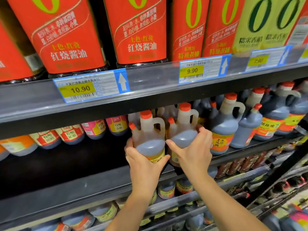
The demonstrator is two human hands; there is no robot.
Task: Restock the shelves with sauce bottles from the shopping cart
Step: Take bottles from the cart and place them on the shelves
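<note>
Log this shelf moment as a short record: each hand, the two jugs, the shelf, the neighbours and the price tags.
Left hand: grips left orange-capped translucent plastic jug
Right hand: grips right orange-capped translucent plastic jug
Jugs: side by side, caps up; bases hidden by hands
Shelf: grey metal middle shelf, dark gap left of the jugs
Neighbours: dark orange-labelled jugs on the right
Price tags: yellow 10.90 tag on rail above

Translucent plastic jugs (150,139), glossy labels; matt metal shelf (33,100).
</note>
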